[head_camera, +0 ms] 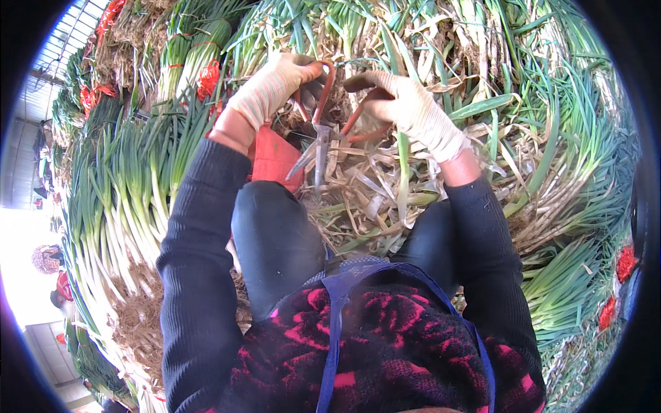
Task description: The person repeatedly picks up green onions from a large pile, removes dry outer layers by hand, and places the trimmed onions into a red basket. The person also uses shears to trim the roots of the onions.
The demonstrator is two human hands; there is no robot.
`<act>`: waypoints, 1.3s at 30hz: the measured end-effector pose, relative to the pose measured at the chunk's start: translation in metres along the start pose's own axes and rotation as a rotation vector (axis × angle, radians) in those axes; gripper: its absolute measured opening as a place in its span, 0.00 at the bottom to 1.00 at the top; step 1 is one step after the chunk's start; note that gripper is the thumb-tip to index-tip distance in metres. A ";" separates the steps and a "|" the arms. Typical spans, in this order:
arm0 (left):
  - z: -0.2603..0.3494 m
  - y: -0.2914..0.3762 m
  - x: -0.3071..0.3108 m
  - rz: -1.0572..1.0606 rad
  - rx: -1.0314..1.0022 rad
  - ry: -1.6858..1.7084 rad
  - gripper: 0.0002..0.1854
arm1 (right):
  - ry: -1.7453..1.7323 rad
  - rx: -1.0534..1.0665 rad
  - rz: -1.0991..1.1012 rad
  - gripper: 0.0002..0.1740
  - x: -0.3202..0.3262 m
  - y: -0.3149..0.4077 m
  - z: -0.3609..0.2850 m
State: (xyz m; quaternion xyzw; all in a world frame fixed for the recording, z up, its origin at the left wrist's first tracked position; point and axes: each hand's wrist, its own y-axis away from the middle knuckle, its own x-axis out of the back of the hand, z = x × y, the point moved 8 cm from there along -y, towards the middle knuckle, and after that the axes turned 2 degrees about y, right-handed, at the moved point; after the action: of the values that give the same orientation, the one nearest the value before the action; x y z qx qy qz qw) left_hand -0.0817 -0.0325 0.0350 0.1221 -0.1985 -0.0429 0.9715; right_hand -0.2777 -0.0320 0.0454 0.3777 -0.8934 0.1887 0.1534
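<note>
A pair of scissors with red-orange handles [323,133] hangs between my gloved hands, blades apart and pointing toward my knees. My left hand [281,85] is closed around one handle loop. The fingers of my right hand [397,106] are at the other loop, with the thumb by it; part of the grip is hidden. Below the blades lies a heap of dry leaves and peelings [361,191]. A red cloth or bag-like thing [276,157] is beside my left wrist. Green onions with dry outer leaves [459,46] lie just beyond my hands.
Trimmed green onions with white stalks [129,201] are piled at the left, roots toward me. Bundles tied with red bands [178,62] stand at the upper left. More loose green onions [573,170] heap at the right. A person in red [63,286] is at the far left edge.
</note>
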 end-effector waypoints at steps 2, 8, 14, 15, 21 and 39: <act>0.002 -0.018 -0.020 -0.142 -0.001 0.022 0.18 | 0.254 0.185 0.096 0.30 0.005 0.014 -0.011; 0.000 -0.069 -0.102 -0.474 -0.026 -0.026 0.17 | 0.971 0.128 0.047 0.35 0.010 0.055 0.009; -0.025 -0.060 -0.170 -0.649 0.015 0.084 0.14 | 1.126 0.199 0.214 0.09 0.003 0.077 0.010; -0.033 -0.052 -0.177 -0.664 0.029 0.089 0.13 | 1.038 0.103 0.207 0.09 0.000 0.078 0.019; -0.088 -0.019 -0.199 -0.777 0.273 0.234 0.16 | 0.915 0.122 -0.127 0.10 -0.060 0.094 0.047; -0.063 -0.013 0.085 0.637 -0.148 0.370 0.19 | 0.069 -0.766 0.035 0.25 -0.025 0.042 0.177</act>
State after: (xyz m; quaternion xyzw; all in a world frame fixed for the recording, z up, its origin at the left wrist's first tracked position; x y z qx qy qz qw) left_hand 0.0211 -0.0426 0.0071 -0.0107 -0.0441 0.2699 0.9618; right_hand -0.3150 -0.0698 -0.1300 0.2713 -0.8998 -0.1436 0.3102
